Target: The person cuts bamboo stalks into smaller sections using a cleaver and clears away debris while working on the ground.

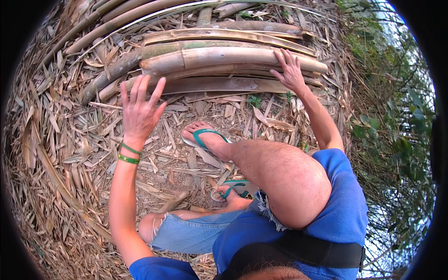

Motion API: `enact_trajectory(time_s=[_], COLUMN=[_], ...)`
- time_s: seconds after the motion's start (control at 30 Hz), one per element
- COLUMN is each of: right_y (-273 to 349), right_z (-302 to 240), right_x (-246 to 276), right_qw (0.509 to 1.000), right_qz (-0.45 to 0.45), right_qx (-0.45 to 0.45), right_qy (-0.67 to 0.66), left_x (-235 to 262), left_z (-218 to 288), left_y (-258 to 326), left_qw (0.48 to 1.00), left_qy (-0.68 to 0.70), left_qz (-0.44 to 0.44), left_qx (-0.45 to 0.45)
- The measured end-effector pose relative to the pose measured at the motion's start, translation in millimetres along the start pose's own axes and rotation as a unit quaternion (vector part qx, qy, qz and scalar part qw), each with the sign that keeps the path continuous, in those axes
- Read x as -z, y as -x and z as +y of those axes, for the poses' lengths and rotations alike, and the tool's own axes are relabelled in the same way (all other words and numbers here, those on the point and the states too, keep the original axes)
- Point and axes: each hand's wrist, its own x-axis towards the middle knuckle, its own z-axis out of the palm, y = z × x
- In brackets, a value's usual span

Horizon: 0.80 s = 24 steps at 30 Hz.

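Hands first: left hand (139,109) is up in the air, fingers spread wide, palm facing away, gripping nothing, hovering just short of the near edge of the split bamboo pile (219,60). Two green bangles (129,154) ring that wrist. Right hand (290,70) is down flat on the pale bamboo culm (233,57), fingers splayed over its right end, pressing rather than clamping, likely to steady it, since the round piece sits on top of the flatter slats and could roll.

Nearest the camera, the person squats in a blue shirt and cut-off denim shorts, one knee (291,182) raised high. Feet in teal flip-flops (205,136) are planted on the ground, the forward one pointing toward the pile.

Between feet and bamboo lies a thick litter of dry bamboo leaves and sheaths (70,154), covering the ground. Beyond the stacked slats, more long poles (107,25) slant off to the upper left. Green brush (396,135) crowds the right side.
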Motion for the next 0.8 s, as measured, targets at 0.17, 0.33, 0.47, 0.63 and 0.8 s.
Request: enact_trajectory(time_s=[0.17,0.33,0.47,0.63,0.8], right_y=[15.7,12.2,6.1,3.5,4.5], right_z=[-1.8,-14.1,-30.5,-38.0,-35.9], right_x=[-36.9,-23.0,-18.6,-24.3,-30.4], right_qw=[0.996,0.994,0.995,0.998,0.998], right_qz=[0.081,0.088,0.088,0.055,0.051], right_qx=[0.014,0.009,0.006,0.014,-0.011], right_qy=[-0.044,-0.061,-0.054,-0.024,-0.033], left_x=[28.1,66.2,89.9,116.6,151.3], left_z=[-48.7,-69.2,-54.7,-15.7,37.3], left_y=[130.9,259.0,338.3,416.2,482.9], left_qw=[0.984,0.932,0.892,0.848,0.795], left_qy=[-0.007,0.002,0.017,0.050,0.065], left_qz=[-0.059,-0.131,-0.149,-0.127,-0.087], left_qx=[0.166,0.337,0.426,0.513,0.597])
